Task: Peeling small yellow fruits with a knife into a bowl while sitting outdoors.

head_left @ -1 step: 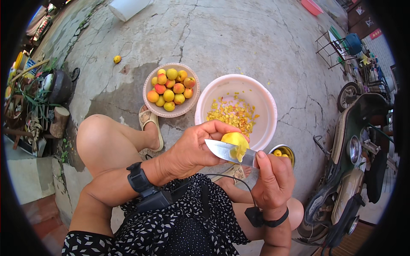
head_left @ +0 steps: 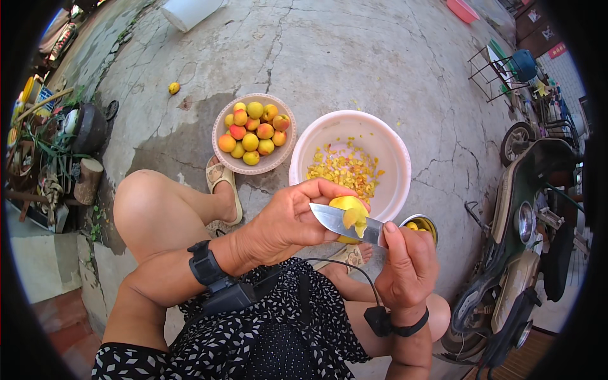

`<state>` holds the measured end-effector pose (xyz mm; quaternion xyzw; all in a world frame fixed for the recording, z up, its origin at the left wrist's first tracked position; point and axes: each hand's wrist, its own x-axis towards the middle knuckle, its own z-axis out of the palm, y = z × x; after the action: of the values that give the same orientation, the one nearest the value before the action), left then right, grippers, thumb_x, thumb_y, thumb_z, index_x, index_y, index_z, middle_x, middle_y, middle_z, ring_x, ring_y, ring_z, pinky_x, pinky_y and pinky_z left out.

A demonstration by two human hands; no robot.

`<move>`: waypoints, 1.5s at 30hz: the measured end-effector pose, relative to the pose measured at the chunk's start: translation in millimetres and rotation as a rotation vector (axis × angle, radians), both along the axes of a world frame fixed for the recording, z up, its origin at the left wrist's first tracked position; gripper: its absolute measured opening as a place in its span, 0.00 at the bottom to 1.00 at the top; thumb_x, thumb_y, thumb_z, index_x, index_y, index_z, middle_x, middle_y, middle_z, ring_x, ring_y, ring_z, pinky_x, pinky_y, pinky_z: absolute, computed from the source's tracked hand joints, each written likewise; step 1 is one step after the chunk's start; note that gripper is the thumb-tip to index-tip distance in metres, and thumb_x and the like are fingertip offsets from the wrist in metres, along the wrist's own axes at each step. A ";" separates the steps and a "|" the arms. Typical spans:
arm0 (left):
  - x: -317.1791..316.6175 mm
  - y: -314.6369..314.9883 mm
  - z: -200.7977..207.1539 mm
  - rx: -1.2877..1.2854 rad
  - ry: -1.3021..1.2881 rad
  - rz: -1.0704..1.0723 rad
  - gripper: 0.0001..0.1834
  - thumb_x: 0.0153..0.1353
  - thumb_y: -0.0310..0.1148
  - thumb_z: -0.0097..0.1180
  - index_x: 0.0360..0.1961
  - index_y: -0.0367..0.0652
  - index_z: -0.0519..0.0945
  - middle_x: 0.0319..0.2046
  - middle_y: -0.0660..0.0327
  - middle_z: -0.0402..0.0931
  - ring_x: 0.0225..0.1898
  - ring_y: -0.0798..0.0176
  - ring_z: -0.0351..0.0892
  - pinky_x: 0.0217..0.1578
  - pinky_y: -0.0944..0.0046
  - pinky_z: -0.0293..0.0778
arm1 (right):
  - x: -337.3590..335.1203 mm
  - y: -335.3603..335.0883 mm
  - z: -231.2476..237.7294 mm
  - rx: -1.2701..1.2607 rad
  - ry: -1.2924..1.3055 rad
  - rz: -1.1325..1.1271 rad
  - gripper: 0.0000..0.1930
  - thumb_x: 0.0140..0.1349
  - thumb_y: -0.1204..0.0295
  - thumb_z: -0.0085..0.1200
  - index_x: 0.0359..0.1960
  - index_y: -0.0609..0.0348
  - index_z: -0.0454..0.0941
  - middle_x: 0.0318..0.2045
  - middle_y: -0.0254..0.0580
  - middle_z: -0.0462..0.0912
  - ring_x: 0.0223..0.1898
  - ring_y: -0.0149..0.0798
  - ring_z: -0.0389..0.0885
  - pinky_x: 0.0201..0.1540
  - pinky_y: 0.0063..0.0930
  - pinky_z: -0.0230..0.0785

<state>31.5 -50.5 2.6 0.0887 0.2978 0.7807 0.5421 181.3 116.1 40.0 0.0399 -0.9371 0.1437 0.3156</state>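
Note:
My left hand (head_left: 292, 218) grips a yellow apricot (head_left: 345, 202), partly peeled, with its fingers curled round it. My right hand (head_left: 408, 269) is closed on the handle of a knife (head_left: 326, 218). The blade lies across the near side of the apricot, its tip pointing left toward my left fingers. A strip of peel (head_left: 356, 221) hangs over the blade. Just beyond my hands stands a wide pale pink basin (head_left: 400, 158) with yellow peel scraps (head_left: 342, 168) on its bottom. Left of it, a smaller bowl (head_left: 221, 155) is heaped with red-and-yellow apricots (head_left: 251, 130).
A metal bowl (head_left: 432, 227) with yellow fruit stands beyond my right hand, partly hidden. One apricot (head_left: 173, 88) lies on the cracked concrete (head_left: 329, 57). A scooter (head_left: 506, 253) stands at right; a log (head_left: 88, 180) and clutter are at left. A white bucket (head_left: 188, 12) lies far off.
The knife has shifted slightly to the right along the apricot, and the peel strip on the blade sits a little differently. My left hand looks unchanged.

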 end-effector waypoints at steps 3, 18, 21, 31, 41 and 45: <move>-0.4 -6.1 7.5 0.076 0.040 -0.084 0.34 0.54 0.20 0.67 0.62 0.33 0.67 0.60 0.41 0.72 0.64 0.48 0.73 0.66 0.48 0.70 | -3.4 10.7 -6.4 -0.019 0.039 -0.095 0.21 0.50 0.85 0.61 0.49 0.68 0.83 0.34 0.44 0.82 0.29 0.41 0.77 0.29 0.32 0.71; 2.8 -0.3 0.6 0.046 0.112 -0.027 0.26 0.64 0.32 0.64 0.58 0.32 0.71 0.58 0.43 0.75 0.60 0.51 0.78 0.64 0.52 0.73 | 0.2 -10.2 3.9 0.071 -0.034 0.077 0.26 0.45 0.81 0.65 0.51 0.65 0.83 0.38 0.41 0.82 0.31 0.39 0.79 0.29 0.31 0.69; 2.6 -1.4 1.8 0.047 0.119 -0.039 0.28 0.60 0.29 0.68 0.58 0.33 0.71 0.58 0.43 0.75 0.60 0.52 0.77 0.64 0.53 0.73 | 0.8 -9.5 2.4 0.058 -0.009 0.056 0.25 0.46 0.80 0.65 0.51 0.65 0.83 0.38 0.42 0.82 0.31 0.39 0.78 0.29 0.31 0.69; -2.2 -3.5 11.1 0.034 0.059 -0.041 0.38 0.52 0.20 0.70 0.63 0.34 0.64 0.61 0.43 0.72 0.63 0.51 0.74 0.66 0.49 0.70 | -1.0 14.4 -4.9 -0.055 0.037 -0.147 0.25 0.47 0.71 0.72 0.50 0.67 0.83 0.31 0.43 0.82 0.28 0.40 0.77 0.29 0.32 0.70; -1.4 -1.5 -1.8 0.030 0.174 -0.018 0.37 0.49 0.27 0.77 0.58 0.37 0.69 0.60 0.48 0.72 0.62 0.57 0.74 0.66 0.55 0.70 | 1.4 -8.9 3.7 0.012 0.001 0.032 0.27 0.45 0.84 0.61 0.53 0.64 0.83 0.38 0.42 0.82 0.30 0.40 0.79 0.29 0.31 0.71; -0.4 -1.9 -0.7 0.001 0.180 -0.037 0.37 0.49 0.27 0.77 0.58 0.37 0.70 0.57 0.53 0.73 0.61 0.59 0.74 0.65 0.57 0.70 | 2.2 -9.7 3.8 -0.011 0.005 0.021 0.26 0.45 0.84 0.61 0.52 0.64 0.83 0.38 0.42 0.82 0.30 0.40 0.79 0.29 0.31 0.71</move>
<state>31.1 -52.4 1.9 0.1641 0.3433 0.7596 0.5275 183.4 106.4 43.8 0.0487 -0.9350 0.1520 0.3166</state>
